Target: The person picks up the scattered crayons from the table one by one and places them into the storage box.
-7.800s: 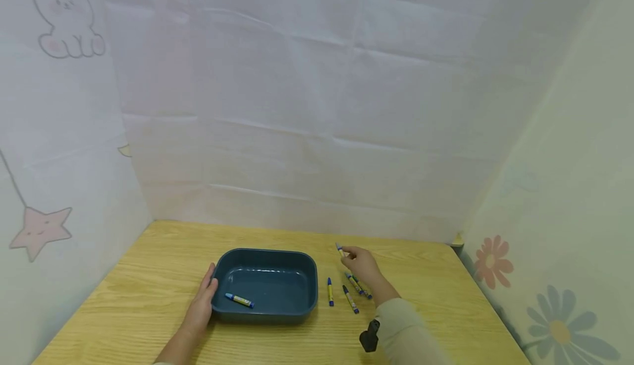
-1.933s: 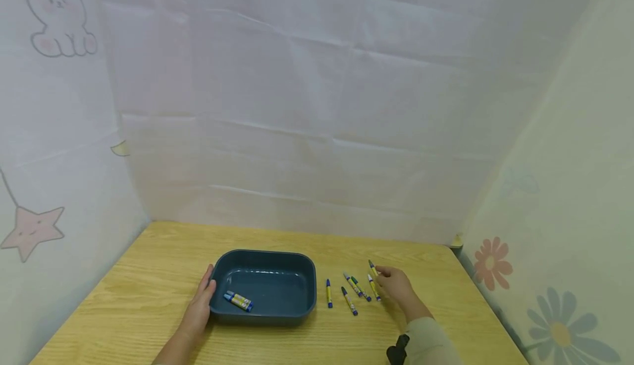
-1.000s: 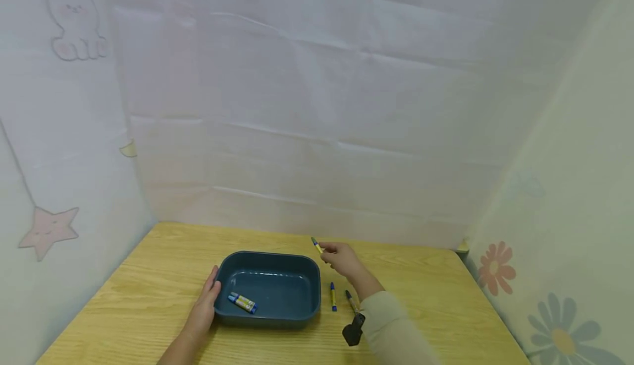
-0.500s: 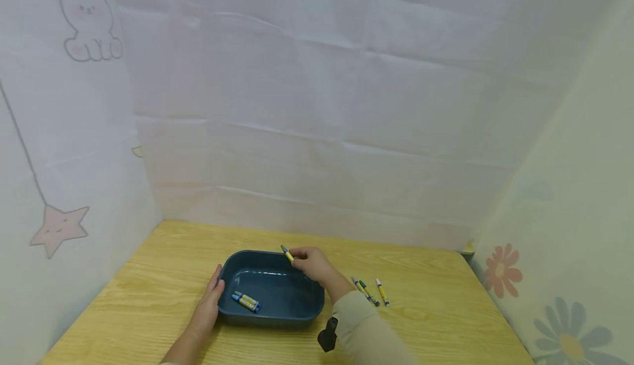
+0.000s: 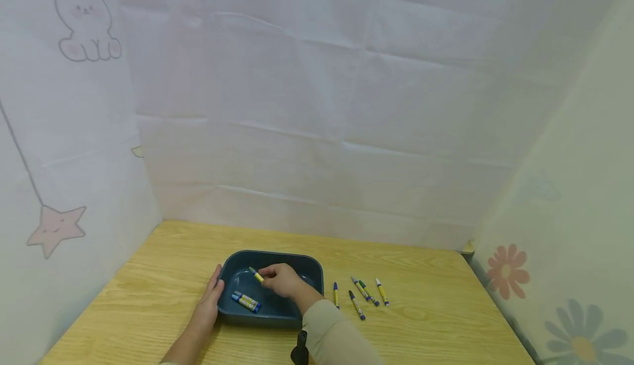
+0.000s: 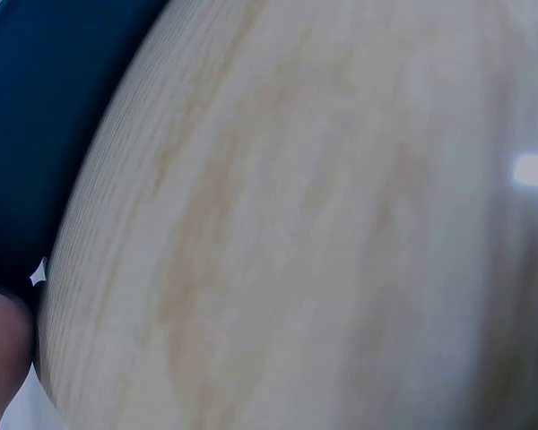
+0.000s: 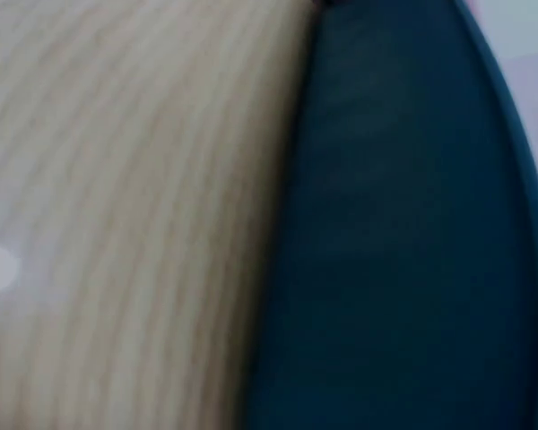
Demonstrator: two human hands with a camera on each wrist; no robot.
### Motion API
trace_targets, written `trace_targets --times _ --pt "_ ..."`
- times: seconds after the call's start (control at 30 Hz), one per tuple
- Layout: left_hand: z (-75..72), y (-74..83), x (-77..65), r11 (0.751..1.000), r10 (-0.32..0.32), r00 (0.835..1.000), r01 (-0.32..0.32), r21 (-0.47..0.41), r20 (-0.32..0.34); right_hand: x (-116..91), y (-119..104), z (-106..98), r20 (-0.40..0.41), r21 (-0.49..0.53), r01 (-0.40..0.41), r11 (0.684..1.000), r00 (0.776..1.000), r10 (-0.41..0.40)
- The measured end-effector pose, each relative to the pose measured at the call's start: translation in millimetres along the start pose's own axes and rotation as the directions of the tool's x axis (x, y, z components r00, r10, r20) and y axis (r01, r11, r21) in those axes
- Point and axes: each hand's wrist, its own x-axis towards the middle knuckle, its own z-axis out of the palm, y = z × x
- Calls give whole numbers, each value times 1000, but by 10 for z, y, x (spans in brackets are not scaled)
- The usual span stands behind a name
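On the left we rest our left hand (image 5: 207, 304) against the outer side of the dark blue tray (image 5: 262, 322), its fingers nearly straight. Inside, two crayons (image 5: 246, 301) lie side by side, near that hand across the wall. Just beyond them, the held crayon (image 5: 256, 274) juts leftward from our right hand (image 5: 282, 280), pinched at the fingertips within the tray's outline. Farther right, five loose crayons (image 5: 356, 305) lie on the table (image 5: 421, 288), well apart from our left hand.

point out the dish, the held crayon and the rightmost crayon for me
dish (image 5: 267, 323), head view, on its near outer wall
held crayon (image 5: 257, 275), head view, on its yellow wrapper
rightmost crayon (image 5: 383, 292), head view, on the middle of its yellow wrapper
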Motion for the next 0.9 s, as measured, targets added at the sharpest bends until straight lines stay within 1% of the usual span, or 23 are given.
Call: trace_targets --times 0.2,0.3,0.53,0.63,0.9 --pt "13 -2 10 1000 -4 1000 4 -19 5 41 10 157 33 -55 -14 998 999 16" --pt "17 -1 11 1000 7 1000 -7 -24 12 58 17 198 53 -97 -19 995 998 24" --pt "19 5 20 999 7 1000 -7 -33 11 63 0 243 82 -180 -16 984 996 32" --pt "13 8 23 1000 3 1000 -3 -22 11 59 -3 255 91 -180 -18 983 995 35" --pt "-7 -28 30 1000 -20 1000 20 1 7 46 19 271 81 -189 -12 982 996 28"
